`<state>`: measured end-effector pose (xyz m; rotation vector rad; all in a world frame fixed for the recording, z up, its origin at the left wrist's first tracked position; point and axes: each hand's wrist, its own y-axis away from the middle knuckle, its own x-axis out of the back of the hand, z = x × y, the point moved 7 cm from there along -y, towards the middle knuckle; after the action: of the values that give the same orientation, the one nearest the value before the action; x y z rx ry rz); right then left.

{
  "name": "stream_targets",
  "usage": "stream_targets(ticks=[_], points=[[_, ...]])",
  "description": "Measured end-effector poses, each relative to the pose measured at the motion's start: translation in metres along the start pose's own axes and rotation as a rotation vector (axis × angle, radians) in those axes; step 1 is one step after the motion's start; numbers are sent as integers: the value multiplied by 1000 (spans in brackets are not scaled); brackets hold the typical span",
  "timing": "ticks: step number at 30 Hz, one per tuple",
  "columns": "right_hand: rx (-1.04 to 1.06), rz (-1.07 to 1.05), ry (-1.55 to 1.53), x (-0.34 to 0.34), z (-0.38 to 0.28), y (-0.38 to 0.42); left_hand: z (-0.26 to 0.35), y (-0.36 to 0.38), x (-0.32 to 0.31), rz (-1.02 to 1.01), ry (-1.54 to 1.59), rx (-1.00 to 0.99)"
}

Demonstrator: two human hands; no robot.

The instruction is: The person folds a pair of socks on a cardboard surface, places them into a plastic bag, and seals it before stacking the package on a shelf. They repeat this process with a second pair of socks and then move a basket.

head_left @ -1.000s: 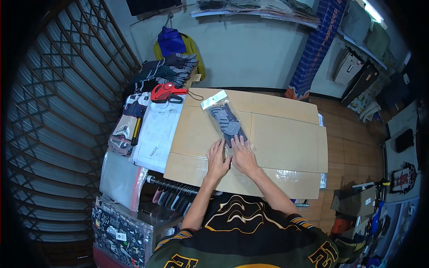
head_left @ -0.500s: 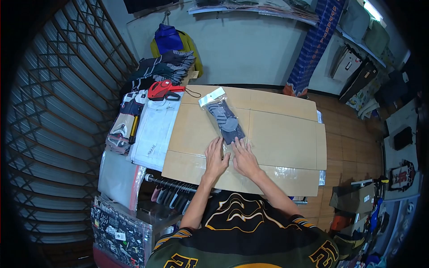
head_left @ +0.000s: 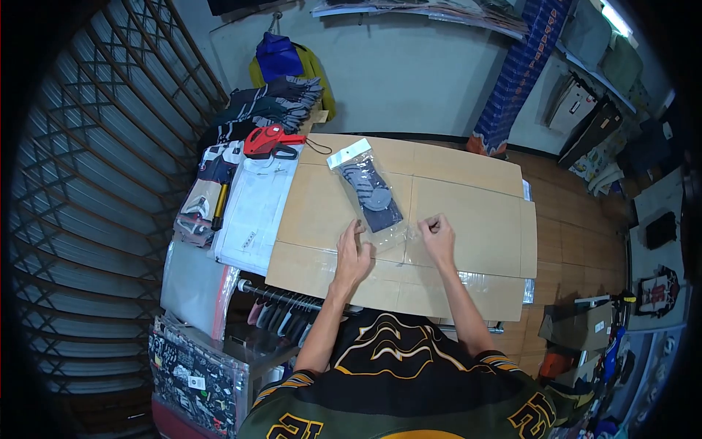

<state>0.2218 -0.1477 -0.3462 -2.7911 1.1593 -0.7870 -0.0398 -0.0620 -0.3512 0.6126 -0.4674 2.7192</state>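
Barely visible — bag edge [head_left: 385,244] between hands [head_left: 354,256] [head_left: 439,240]

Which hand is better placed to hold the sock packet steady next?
Probably the left hand: its fingers lie by the near end of the sock packet. The right hand is farther to the side, fingers curled together, so it seems less ready.

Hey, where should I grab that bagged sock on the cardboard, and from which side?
Probably by the long edges of the bagged sock, around its filled middle, coming from the right. It lies flat on the cardboard, which is bare on that side, while its near end is only clear film, likely floppy to hold.
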Motion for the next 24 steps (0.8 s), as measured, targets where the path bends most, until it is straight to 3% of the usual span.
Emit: stream_targets(ticks=[2,10,13,17,20,24], points=[[-82,-38,-22,-4,10,-12,-16,-4,-2,20,121,124],[-38,-306,17,-30,-12,-24,5,-7,-1,100,46,101],[-19,-311,25,-28,-8,-26,2,-6,-1,108,94,84],[-48,-476,-147,-30,4,-30,-5,-6,0,42,149,175],[-66,-598,-198,-34,16,-31,3,-4,1,62,43,61],[-105,-667,-285,-34,22,-33,3,-6,2,54,146,92]])
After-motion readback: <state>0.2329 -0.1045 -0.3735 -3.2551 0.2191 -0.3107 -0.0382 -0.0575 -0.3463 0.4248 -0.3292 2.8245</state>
